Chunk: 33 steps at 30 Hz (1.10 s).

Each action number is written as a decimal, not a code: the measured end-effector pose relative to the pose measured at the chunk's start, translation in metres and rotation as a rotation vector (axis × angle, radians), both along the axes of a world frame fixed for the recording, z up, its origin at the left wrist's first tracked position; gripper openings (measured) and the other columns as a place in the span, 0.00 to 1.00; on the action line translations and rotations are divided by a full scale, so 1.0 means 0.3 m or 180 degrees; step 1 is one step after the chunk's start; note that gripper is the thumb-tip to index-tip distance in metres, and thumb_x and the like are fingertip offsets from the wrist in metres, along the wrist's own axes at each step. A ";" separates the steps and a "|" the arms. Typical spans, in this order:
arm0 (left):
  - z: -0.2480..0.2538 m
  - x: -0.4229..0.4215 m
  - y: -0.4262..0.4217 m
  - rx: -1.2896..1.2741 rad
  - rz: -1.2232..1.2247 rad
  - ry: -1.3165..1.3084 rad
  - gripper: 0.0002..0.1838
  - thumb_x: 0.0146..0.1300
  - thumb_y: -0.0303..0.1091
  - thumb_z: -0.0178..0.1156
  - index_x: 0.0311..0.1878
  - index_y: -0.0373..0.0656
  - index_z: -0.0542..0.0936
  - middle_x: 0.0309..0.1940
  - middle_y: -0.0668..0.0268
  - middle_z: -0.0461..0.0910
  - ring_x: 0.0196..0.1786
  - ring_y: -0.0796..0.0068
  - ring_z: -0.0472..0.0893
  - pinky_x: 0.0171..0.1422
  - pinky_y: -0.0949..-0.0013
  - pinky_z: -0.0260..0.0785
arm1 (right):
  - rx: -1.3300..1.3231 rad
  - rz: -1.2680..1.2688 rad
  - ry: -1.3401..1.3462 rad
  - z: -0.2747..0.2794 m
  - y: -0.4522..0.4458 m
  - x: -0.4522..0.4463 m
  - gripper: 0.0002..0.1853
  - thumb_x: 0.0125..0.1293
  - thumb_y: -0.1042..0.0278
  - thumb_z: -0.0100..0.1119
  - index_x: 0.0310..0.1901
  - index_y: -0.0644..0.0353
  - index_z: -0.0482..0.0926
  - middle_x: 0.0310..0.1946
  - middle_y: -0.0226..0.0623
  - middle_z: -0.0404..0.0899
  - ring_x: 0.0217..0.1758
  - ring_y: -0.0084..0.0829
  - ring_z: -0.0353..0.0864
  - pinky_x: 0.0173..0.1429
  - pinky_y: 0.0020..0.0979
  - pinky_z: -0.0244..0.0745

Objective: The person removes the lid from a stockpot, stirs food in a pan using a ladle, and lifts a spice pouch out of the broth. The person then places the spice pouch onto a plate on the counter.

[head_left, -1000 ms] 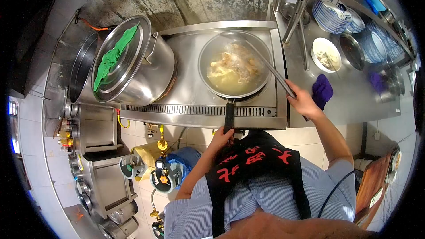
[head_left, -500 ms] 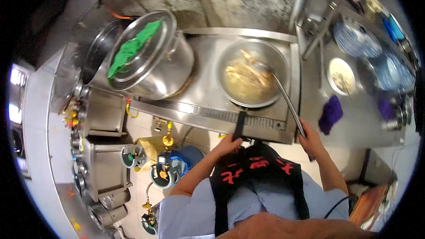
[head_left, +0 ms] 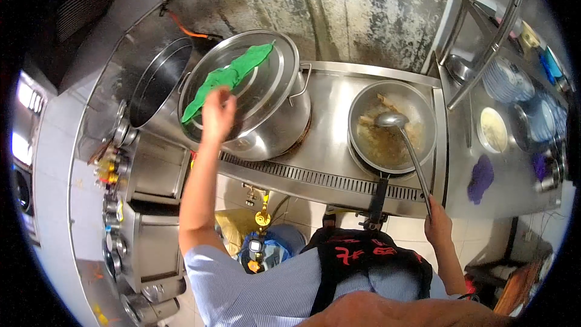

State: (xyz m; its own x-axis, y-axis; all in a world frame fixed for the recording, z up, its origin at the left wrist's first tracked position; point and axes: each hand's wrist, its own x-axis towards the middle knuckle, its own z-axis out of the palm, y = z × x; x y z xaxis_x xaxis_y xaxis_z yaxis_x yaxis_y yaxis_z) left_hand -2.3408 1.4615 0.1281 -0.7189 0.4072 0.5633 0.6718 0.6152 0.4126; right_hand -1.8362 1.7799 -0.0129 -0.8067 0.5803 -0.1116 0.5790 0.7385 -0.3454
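A wok (head_left: 361, 139) with broth and pale pieces sits on the steel stove at the right. My right hand (head_left: 438, 223) is closed around the long handle of a ladle (head_left: 392, 120), whose bowl rests in the wok. My left hand (head_left: 218, 115) reaches over the lid (head_left: 275, 88) of a large stockpot (head_left: 296, 118), at the lower edge of a green cloth (head_left: 236, 71). Its fingers are blurred, and whether they touch the cloth is unclear. The wok's dark handle (head_left: 379, 198) points toward me with no hand on it.
Another big pot (head_left: 158, 88) stands at the far left. On the right counter are a white bowl (head_left: 492, 130), a purple cloth (head_left: 480, 178) and stacked dishes (head_left: 508, 80). Below the stove's front edge are a yellow gas valve (head_left: 262, 218) and a blue-lined bin (head_left: 284, 239).
My left hand has let go of the wok handle and moved up and left over the stockpot lid. My right hand still holds the ladle. The view has shifted left.
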 end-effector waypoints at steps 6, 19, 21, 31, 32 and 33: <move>-0.092 -0.579 -0.056 -0.1847 -0.0414 -0.0307 0.34 0.44 0.30 0.62 0.60 0.47 0.69 0.52 0.49 0.72 0.58 0.49 0.70 0.63 0.60 0.63 | 0.0069 -0.0407 0.0153 0.043 -0.179 -0.107 0.30 0.55 0.78 0.50 0.62 0.50 0.62 0.43 0.52 0.76 0.37 0.53 0.77 0.42 0.46 0.74; 0.021 -0.618 0.057 -0.2597 -0.0697 -0.0992 0.32 0.33 0.38 0.66 0.49 0.47 0.72 0.43 0.49 0.72 0.48 0.48 0.74 0.54 0.60 0.67 | 0.0144 -0.0993 0.0512 0.042 -0.338 -0.140 0.28 0.53 0.79 0.51 0.59 0.52 0.68 0.36 0.48 0.77 0.34 0.51 0.77 0.39 0.44 0.74; 0.037 -0.612 0.046 -0.2538 -0.0615 -0.0917 0.31 0.34 0.39 0.66 0.48 0.46 0.72 0.43 0.48 0.72 0.48 0.49 0.74 0.54 0.60 0.67 | 0.0166 -0.1086 0.0500 0.010 -0.339 -0.137 0.29 0.53 0.79 0.51 0.60 0.52 0.67 0.37 0.49 0.77 0.36 0.51 0.77 0.40 0.45 0.74; 0.331 -0.692 -0.170 -0.0301 -0.0306 -0.1099 0.28 0.43 0.35 0.59 0.53 0.43 0.71 0.39 0.59 0.78 0.39 0.68 0.77 0.45 0.67 0.68 | 0.0071 -0.1128 0.0556 -0.025 -0.340 -0.199 0.31 0.54 0.80 0.51 0.62 0.49 0.64 0.44 0.53 0.76 0.43 0.54 0.77 0.45 0.44 0.73; 0.361 -0.694 -0.200 -0.0019 -0.0256 -0.0848 0.28 0.45 0.35 0.59 0.54 0.45 0.71 0.37 0.60 0.77 0.37 0.71 0.76 0.44 0.70 0.68 | 0.0138 -0.1090 0.0557 -0.053 -0.333 -0.195 0.31 0.54 0.80 0.51 0.63 0.49 0.63 0.44 0.53 0.76 0.43 0.54 0.77 0.45 0.45 0.73; 0.390 -0.691 -0.228 0.0219 -0.0139 -0.0758 0.26 0.48 0.35 0.58 0.54 0.45 0.71 0.38 0.61 0.77 0.37 0.72 0.76 0.44 0.70 0.68 | 0.0204 -0.1057 0.0563 -0.074 -0.329 -0.194 0.32 0.55 0.80 0.51 0.63 0.48 0.63 0.44 0.53 0.75 0.43 0.54 0.77 0.44 0.45 0.73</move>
